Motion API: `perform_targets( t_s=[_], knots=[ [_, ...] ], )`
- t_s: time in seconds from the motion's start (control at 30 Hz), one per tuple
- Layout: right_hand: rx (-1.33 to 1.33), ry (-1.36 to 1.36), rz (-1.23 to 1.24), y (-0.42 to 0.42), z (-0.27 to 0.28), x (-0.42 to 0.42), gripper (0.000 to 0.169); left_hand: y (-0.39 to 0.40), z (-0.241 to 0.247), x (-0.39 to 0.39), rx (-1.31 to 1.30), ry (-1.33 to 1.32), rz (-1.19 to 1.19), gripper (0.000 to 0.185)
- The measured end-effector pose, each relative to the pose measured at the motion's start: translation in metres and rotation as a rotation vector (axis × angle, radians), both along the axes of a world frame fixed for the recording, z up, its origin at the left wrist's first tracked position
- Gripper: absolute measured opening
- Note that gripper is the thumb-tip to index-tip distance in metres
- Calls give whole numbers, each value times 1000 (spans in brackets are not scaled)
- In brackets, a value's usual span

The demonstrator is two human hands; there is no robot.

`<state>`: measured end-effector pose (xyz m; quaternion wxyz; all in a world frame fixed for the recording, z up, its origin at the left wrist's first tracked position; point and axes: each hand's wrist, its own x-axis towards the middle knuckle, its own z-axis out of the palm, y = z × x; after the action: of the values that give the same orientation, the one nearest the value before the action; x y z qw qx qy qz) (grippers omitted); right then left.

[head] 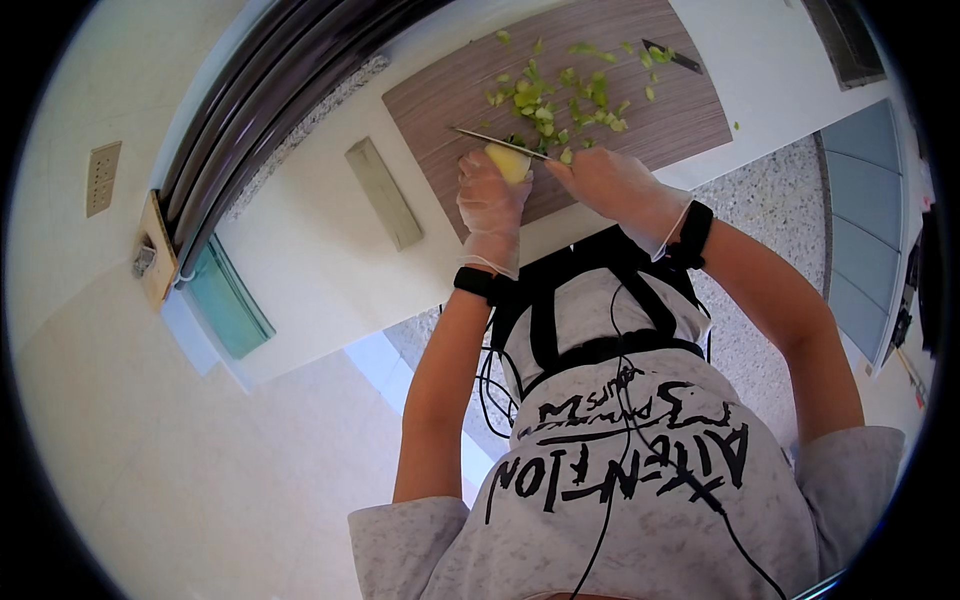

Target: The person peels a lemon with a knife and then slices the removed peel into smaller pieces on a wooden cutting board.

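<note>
My left hand (491,199), in a clear thin glove, holds a pale yellow-green piece of vegetable or fruit (508,163) at the near edge of a wood-patterned board (435,105). In my gloved right hand (611,184) is the handle of a knife (499,141); its blade points left and lies across the far side of the piece, close to my left fingers. Green peelings (534,101) are scattered over the board beyond the blade. A small dark flat tool (679,58), perhaps a peeler or blade, lies near the board's far right corner with green bits on it.
The board rests on a white counter (300,262). A grey-beige bar (384,193) lies left of it. Dark curved tubes or rails (247,97) run along the far left side, by a teal glass-like panel (229,300). A dark recessed item (847,45) is at the far right.
</note>
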<state>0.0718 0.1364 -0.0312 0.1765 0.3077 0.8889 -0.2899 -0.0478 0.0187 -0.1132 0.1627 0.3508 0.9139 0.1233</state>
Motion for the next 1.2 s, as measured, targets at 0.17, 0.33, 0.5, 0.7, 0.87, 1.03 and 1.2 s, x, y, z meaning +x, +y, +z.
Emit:
perform_targets(
  t_s=[0.17, 0.33, 0.5, 0.7, 0.87, 1.03, 1.2],
  knots=[
    [52, -161, 118, 0, 3, -6, 42, -1, -6, 3, 20, 60, 4, 66],
    [40, 16, 20, -2, -30, 2, 53, -1, -5, -14, 19, -75, -78, 68],
    [-53, 6, -132, -5, -61, 6, 57, 10, 10, -15, -130, -143, -36, 68],
    [-46, 33, -83, -7, -46, -1, 58, 5, 5, -4, -48, -83, -22, 67],
    [-85, 57, -154, -14, -67, 12, 58, 4, 7, -9, -72, -143, -58, 66],
    [-35, 44, -148, -19, -71, 40, 61, 2, 7, -16, -75, -211, -1, 66],
    [-65, -28, -121, -13, -69, 53, 63, 3, 16, -14, -37, -260, 47, 66]
  ],
)
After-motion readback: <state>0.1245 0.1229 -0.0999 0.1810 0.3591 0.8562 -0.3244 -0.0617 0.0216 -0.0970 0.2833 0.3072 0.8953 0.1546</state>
